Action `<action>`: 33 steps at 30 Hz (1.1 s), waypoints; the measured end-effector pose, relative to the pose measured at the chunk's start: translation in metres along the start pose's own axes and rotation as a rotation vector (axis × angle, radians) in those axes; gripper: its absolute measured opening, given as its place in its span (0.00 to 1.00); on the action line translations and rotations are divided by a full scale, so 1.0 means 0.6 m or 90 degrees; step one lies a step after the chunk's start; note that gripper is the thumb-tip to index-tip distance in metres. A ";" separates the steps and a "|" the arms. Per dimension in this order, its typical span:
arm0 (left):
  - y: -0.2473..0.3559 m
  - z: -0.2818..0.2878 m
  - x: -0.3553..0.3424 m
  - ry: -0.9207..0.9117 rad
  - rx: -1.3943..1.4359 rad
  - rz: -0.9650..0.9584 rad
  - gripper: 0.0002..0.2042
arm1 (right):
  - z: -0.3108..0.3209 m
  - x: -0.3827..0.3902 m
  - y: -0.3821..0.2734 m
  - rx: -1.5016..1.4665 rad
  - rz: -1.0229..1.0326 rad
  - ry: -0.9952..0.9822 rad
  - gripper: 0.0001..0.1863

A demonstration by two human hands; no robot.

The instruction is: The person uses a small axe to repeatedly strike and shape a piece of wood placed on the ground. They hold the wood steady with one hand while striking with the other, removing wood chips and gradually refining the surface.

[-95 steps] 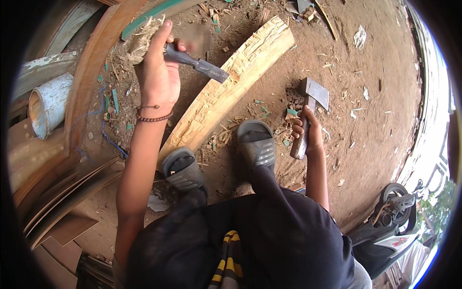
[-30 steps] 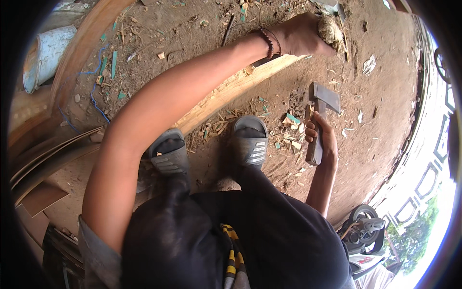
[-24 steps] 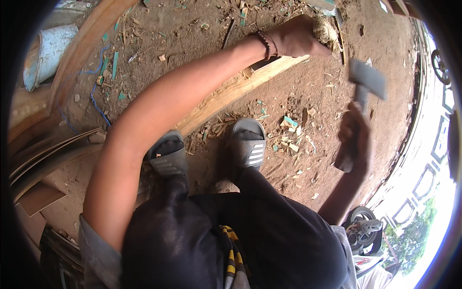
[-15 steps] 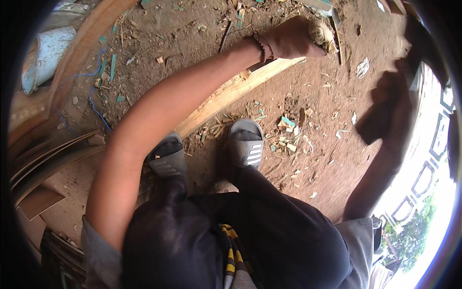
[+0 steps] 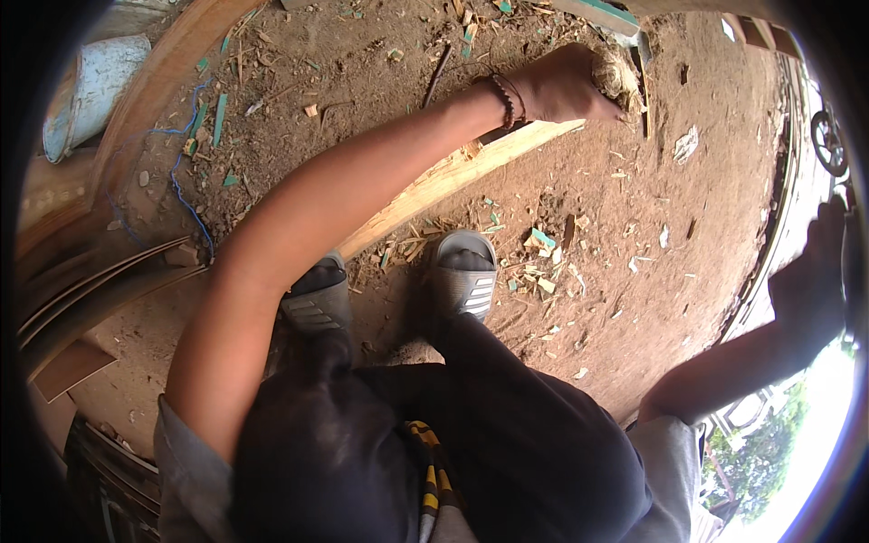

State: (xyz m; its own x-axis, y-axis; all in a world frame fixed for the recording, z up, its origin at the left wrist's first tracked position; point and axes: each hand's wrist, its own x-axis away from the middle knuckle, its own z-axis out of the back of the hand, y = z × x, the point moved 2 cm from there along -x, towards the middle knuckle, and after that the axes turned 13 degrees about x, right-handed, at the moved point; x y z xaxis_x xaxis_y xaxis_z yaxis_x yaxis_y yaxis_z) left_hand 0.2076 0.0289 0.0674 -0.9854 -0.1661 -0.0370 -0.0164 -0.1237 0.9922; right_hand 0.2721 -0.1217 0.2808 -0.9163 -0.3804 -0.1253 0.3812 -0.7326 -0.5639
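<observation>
My left hand [image 5: 566, 86] is closed around a wooden handle [image 5: 617, 80] whose frayed, battered end sticks out past my fist; the rest of it is hidden. Under that wrist runs a pale wooden beam [image 5: 462, 176], slanting across the ground from near my left foot. My right hand [image 5: 810, 271] is raised far out at the right rim, dark and in shadow. Its fingers look curled round a dark hammer-like tool [image 5: 850, 258], cut off by the picture's rim.
Wood chips [image 5: 543, 258] and green-painted splinters litter the dirt floor [image 5: 652, 299]. My sandalled feet [image 5: 466, 276] stand beside the beam. A blue cord [image 5: 186, 195], a curved wooden frame [image 5: 149, 100], a pale blue container [image 5: 95, 95] and stacked boards [image 5: 100, 285] lie left; a wheel [image 5: 828, 143] shows far right.
My right hand has swung outward to the right rim with the dark tool, which has mostly left the picture. My left hand keeps its grip; the view has shifted slightly.
</observation>
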 end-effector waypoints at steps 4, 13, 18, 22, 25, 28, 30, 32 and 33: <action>0.011 -0.008 -0.005 -0.005 0.006 -0.104 0.09 | -0.052 0.031 -0.007 -0.075 -0.181 -0.364 0.13; 0.021 -0.007 0.003 0.019 0.027 0.083 0.11 | 0.107 0.030 0.063 -0.003 -0.078 -0.076 0.11; 0.022 -0.004 -0.001 -0.067 -0.042 0.042 0.08 | 0.086 -0.028 0.014 -0.084 -0.027 0.005 0.10; 0.013 -0.011 -0.004 -0.047 -0.063 -0.085 0.09 | -0.018 0.037 0.017 -0.042 -0.262 -0.274 0.12; 0.002 -0.009 -0.003 0.038 0.016 -0.097 0.11 | -0.032 0.066 0.041 -0.057 -0.211 -0.548 0.13; -0.009 -0.012 -0.001 -0.038 -0.038 0.038 0.11 | 0.060 0.070 0.062 -0.160 -0.345 -0.502 0.13; -0.009 -0.013 -0.002 -0.094 -0.117 -0.014 0.09 | 0.133 0.051 0.076 -0.042 -0.342 -0.292 0.13; -0.009 -0.013 -0.002 -0.112 -0.132 0.009 0.07 | 0.183 0.018 0.062 0.019 -0.293 -0.086 0.12; -0.011 -0.014 -0.003 -0.127 -0.094 0.032 0.07 | 0.185 0.002 0.044 0.058 -0.178 -0.026 0.12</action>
State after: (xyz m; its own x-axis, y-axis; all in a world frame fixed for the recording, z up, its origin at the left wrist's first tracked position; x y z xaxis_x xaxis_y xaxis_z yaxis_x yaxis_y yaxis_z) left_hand 0.2107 0.0219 0.0601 -0.9986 0.0184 0.0499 0.0433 -0.2642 0.9635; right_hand 0.2945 -0.2044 0.3564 -0.9823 -0.1777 0.0587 0.1257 -0.8589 -0.4965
